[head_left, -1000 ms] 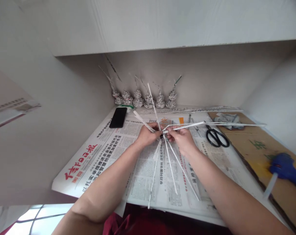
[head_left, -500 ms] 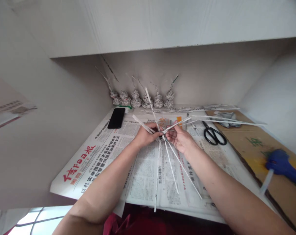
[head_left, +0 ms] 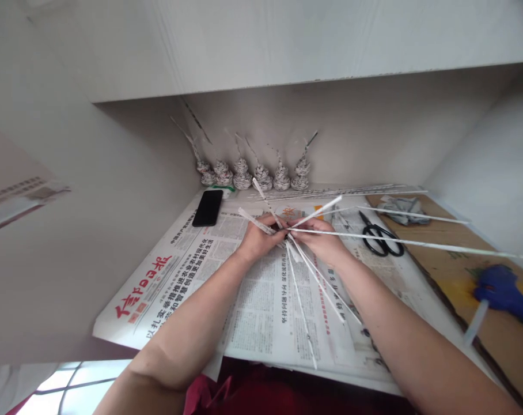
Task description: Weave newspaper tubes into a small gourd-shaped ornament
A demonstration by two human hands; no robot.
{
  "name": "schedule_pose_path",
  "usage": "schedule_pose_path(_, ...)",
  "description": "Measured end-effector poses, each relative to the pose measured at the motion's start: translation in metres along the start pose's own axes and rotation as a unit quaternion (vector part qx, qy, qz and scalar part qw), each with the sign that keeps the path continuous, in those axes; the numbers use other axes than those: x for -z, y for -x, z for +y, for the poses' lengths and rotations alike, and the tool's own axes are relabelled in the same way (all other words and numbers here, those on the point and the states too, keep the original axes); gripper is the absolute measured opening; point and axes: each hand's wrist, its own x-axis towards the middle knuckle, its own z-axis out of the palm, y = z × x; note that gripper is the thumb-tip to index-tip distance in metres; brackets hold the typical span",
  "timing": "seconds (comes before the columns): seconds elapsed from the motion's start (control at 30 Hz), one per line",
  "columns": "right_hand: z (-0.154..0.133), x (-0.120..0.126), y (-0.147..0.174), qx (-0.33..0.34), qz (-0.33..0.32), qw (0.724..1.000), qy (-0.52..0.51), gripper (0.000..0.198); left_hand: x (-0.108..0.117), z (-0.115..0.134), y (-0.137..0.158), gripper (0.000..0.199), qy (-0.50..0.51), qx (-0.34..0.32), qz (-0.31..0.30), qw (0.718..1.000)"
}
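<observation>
Since the earlier frame, one long white rolled-paper strand (head_left: 434, 246) had swung nearer on the right. The left hand (head_left: 261, 241) pinched the spoked white paper bundle (head_left: 295, 252) between both hands; the right hand (head_left: 324, 239) curled its fingers alongside, grip unclear. Firm pinching and even tension seemed best.

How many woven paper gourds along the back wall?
6, in one row. From picture left: first gourd, second gourd, third gourd, fourth gourd, fifth gourd, and sixth gourd at the right end. Any behind these would be hidden.
</observation>
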Motion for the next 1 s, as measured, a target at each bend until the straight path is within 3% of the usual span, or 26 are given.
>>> schedule_pose_path(0.43,0.006,-0.004,-0.001,0.004,0.050,0.999,-0.001,0.028,0.004,0.004,-0.002,0.004,-0.004,-0.024,-0.028,0.999)
schedule_pose_path(0.73,0.004,-0.006,0.001,-0.023,0.058,0.997,-0.039,0.025,0.015,0.010,-0.005,0.018,-0.031,-0.070,-0.107,0.991)
schedule_pose_path(1.0,0.009,-0.009,0.002,0.041,0.062,0.997,-0.001,0.022,0.016,0.008,-0.004,0.019,-0.107,-0.097,-0.116,0.983)
